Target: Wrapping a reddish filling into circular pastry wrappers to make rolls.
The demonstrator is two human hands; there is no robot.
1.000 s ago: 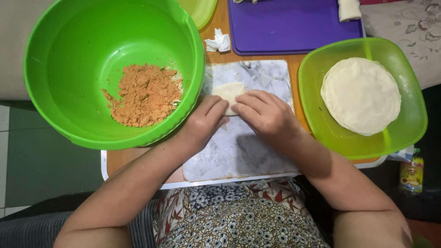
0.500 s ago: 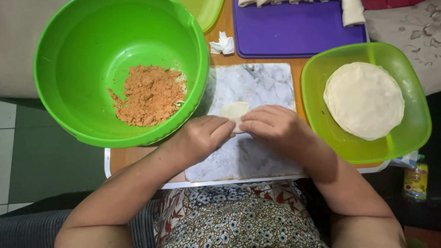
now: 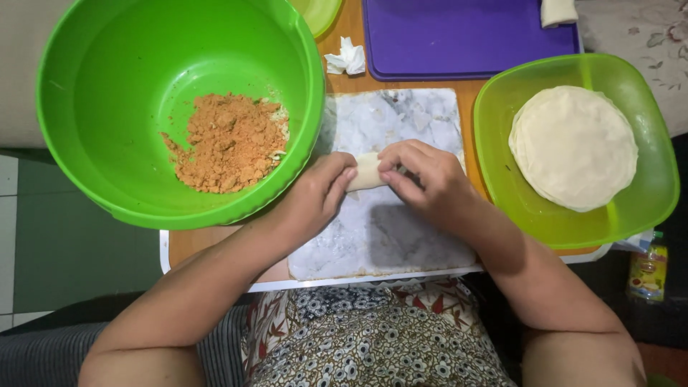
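Head view looked straight down on a marble-patterned board [image 3: 401, 236] lying on the bench [image 3: 344, 86]. A small pale roll of wrapper dough [image 3: 367, 172] lay on the upper middle of the board, its long axis running left to right, roughly level with the board's near edge. Left hand [image 3: 315, 197] met the roll's left end; right hand [image 3: 423, 179] covered its right end, so only the middle stretch showed between them. Both hands were equally close (neither had to reach). Fingers [image 3: 337, 180] of the left hand were curled, tips pressing on the roll's left end. Fingers of the right hand arched over the other end with tips laid along its top; both were grasping the roll, pinched lightly rather than clenched hard. Whether the far right end was tucked closed could not be told, since the right hand hid it.

Around the hands: a large green bowl [image 3: 107, 107] at left, overlapping the board's left edge, held a heap of orange-brown crumbly filling [image 3: 226, 143]. A square green container [image 3: 645, 208] at right held a stack of round pale wrappers [image 3: 573, 147], well apart from the roll. A purple board [image 3: 466, 36] lay beyond, with a crumpled white tissue [image 3: 347, 59] just beside it.
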